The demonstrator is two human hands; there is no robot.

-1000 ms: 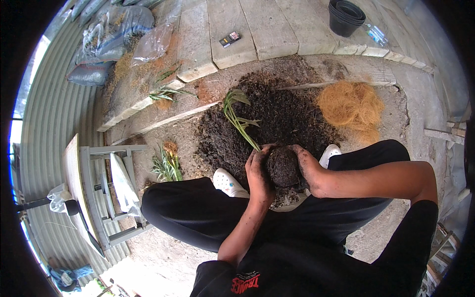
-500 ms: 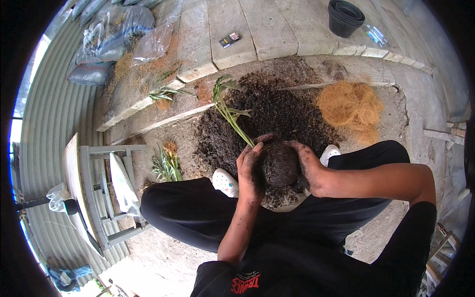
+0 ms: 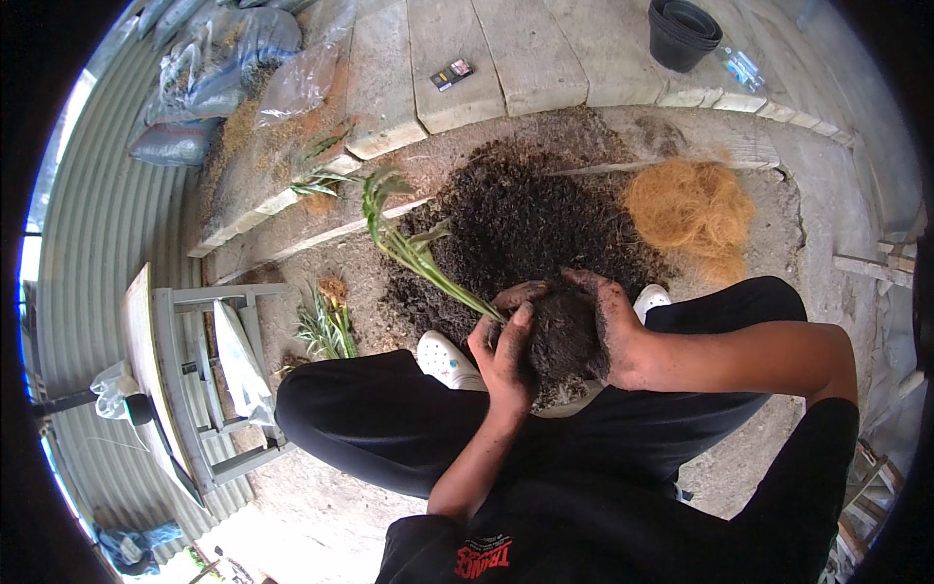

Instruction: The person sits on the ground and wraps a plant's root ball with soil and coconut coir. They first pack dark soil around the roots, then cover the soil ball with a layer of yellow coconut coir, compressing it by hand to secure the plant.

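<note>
Between my knees I hold a plant point(image 3: 428, 265) whose dark, rounded root ball point(image 3: 566, 339) is packed with soil. Its green stems tilt up and to the left, with leaves at the far end. My left hand point(image 3: 506, 346) is wrapped round the left side of the root ball, the stems coming out by its thumb and fingers. Against the right side my right hand point(image 3: 615, 331) is cupped, fingers curved over the soil. Both hands are smeared with dirt. The underside of the ball is hidden. Just beyond lies a heap of dark soil point(image 3: 525, 214).
Tan fibre point(image 3: 689, 209) lies right of the soil, cut leafy plants point(image 3: 328, 326) to the left. Black pots point(image 3: 683, 37), a plastic bottle point(image 3: 743, 70) and a small box point(image 3: 451, 74) sit on the concrete ledge. Filled sacks point(image 3: 229, 68) lie far left, above a metal-framed stand point(image 3: 229, 292).
The root ball has turned in my hands and come slightly nearer. Its stems have swung down to the left, and my left hand has shifted right along with it.
</note>
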